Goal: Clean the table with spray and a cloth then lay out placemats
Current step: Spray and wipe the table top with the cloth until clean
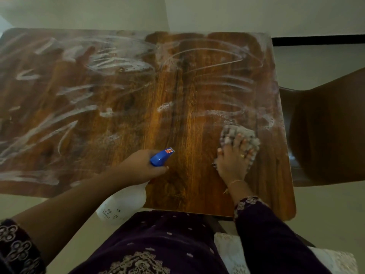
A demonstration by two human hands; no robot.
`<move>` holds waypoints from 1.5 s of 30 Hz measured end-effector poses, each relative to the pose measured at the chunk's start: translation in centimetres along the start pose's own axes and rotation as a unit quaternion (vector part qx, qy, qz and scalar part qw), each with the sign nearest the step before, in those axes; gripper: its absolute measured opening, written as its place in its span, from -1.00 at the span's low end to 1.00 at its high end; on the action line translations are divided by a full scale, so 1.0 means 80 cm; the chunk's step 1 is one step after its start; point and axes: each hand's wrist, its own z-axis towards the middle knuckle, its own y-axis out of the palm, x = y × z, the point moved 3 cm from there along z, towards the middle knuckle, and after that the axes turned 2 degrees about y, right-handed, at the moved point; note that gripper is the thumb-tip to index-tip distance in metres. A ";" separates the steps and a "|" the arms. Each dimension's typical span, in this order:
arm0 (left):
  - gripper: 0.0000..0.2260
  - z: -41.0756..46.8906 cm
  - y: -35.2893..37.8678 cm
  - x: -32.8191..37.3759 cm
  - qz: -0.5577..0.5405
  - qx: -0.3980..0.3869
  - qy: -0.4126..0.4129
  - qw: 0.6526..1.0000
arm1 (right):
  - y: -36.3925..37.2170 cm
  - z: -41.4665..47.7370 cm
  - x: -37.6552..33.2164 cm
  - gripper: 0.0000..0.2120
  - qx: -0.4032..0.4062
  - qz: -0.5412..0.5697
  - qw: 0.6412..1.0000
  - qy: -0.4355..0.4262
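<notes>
The dark wooden table (122, 123) is streaked with white foamy smears over its left and far parts. My right hand (233, 161) presses flat on a grey checked cloth (240, 136) near the table's right edge. My left hand (142, 167) grips a spray bottle (122, 204) by its neck; the white body hangs over the near edge and the blue nozzle (161, 158) points to the right over the table.
A dark brown chair (325, 127) stands close against the table's right side. A white lacy fabric (229, 252) lies low at my right, below the table's near edge. Pale floor surrounds the table.
</notes>
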 end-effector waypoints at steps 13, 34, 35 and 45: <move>-0.92 -0.018 -0.012 -0.021 -0.048 0.056 -0.015 0.997 | 0.000 0.011 -0.026 -0.42 -0.003 -0.016 1.000 -0.013; -0.92 -0.110 -0.076 -0.151 -0.134 0.117 -0.049 0.983 | 0.020 -0.001 -0.111 -0.47 -0.035 -0.014 0.999 0.004; -0.92 -0.117 -0.079 -0.163 -0.139 0.119 -0.055 0.982 | 0.021 0.004 -0.118 -0.48 -0.036 -0.010 0.999 0.034; -0.94 -0.170 -0.100 -0.246 -0.135 0.104 -0.064 0.983 | 0.122 -0.106 -0.352 -0.47 -0.062 -0.063 0.969 -0.233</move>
